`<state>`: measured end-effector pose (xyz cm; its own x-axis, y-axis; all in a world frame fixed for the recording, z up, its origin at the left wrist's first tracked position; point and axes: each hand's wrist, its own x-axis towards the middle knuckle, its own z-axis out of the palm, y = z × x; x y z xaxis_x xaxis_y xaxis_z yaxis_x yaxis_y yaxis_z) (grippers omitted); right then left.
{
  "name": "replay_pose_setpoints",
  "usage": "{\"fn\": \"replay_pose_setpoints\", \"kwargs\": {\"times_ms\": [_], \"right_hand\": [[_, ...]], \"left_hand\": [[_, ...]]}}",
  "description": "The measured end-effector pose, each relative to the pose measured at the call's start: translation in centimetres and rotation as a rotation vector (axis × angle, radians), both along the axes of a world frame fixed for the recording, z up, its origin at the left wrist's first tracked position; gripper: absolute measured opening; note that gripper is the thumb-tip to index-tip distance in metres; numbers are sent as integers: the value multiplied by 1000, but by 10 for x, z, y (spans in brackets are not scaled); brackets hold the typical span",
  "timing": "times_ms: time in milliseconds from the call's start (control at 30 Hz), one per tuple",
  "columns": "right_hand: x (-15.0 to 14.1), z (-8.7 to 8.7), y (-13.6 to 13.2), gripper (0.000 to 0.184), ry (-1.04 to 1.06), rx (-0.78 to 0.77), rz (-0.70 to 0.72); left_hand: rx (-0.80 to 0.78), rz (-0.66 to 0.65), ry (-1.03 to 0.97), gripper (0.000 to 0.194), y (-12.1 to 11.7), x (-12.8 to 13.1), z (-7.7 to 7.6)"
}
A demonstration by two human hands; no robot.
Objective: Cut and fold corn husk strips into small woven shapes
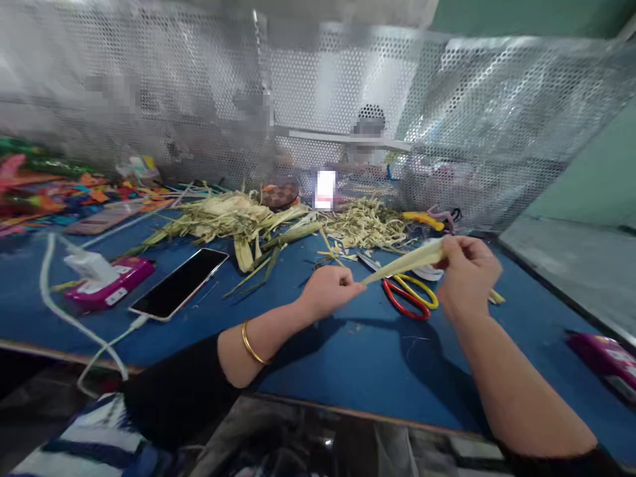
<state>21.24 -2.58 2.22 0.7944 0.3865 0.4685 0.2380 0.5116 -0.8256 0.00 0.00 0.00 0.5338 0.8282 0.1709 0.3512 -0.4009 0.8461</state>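
a: what have the hands got?

b: one pale strip (405, 262), dry leaf by the look, strung between the two. left hand (332, 291) pinches the narrow end, right hand (468, 273) is closed on the broad end

a: where's it sitting?

b: up over the desk (348, 377), tilted, right end higher. crosses in front of the scissors (385, 286) as seen here; can't tell how much clearance

a: tension ok?

b: reads near straight, hardly any sag. i'd pull lightly and along the length only. dry fibre probably splits if jerked or twisted

a: weak spot?

b: narrow end, my guess. pinch it flat, a bit in from the tip, and let the right hand do the steadying. spread the broad end rather than bunch it, so any crease shows

a: clutter?

b: scissors are the main one. i'd work slightly nearer the front edge so the strip can't snag on them. husk pile (223, 215) and shredded heap (368, 225) lie behind, the heap closer to the strip. phone (181, 285) is well off to the left, no bother
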Motion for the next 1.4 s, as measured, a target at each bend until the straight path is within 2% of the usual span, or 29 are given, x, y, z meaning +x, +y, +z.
{"fn": "replay_pose_setpoints", "kwargs": {"times_ms": [100, 133, 200, 267, 400, 467, 567, 633, 900, 1200, 1400], "right_hand": [[6, 7, -3, 20, -6, 20, 97], [5, 8, -5, 21, -24, -10, 166], [-3, 7, -11, 20, -88, -142, 395], [-17, 3, -16, 20, -178, -305, 589], [-40, -6, -21, 27, -311, -465, 761], [-43, -9, -21, 32, -247, -499, 852], [-42, -9, -19, 38, -24, -521, 998], [-40, -9, -19, 36, 51, -552, 1062], [-40, -11, -21, 26, -93, -617, 1051], [-40, -10, -20, 29, -112, -620, 935], [-41, -10, -21, 28, -159, -619, 982]], "left_hand": [[-51, 108, -122, 35, 3, 1, -2], [-77, 130, -180, 34, 3, 1, -1], [-147, 176, -346, 34, 1, 2, 2], [-243, 112, -453, 33, -3, 3, 6], [-419, -118, -439, 26, -13, 7, 8], [-436, -116, -436, 23, -15, 9, 5], [-416, -18, -468, 21, -14, 9, 2], [-412, 21, -477, 21, -13, 8, 2], [-539, -9, -543, 27, -14, 6, 5], [-418, 132, -542, 15, -11, 9, 2], [-451, 59, -495, 24, -12, 8, 4]]}}
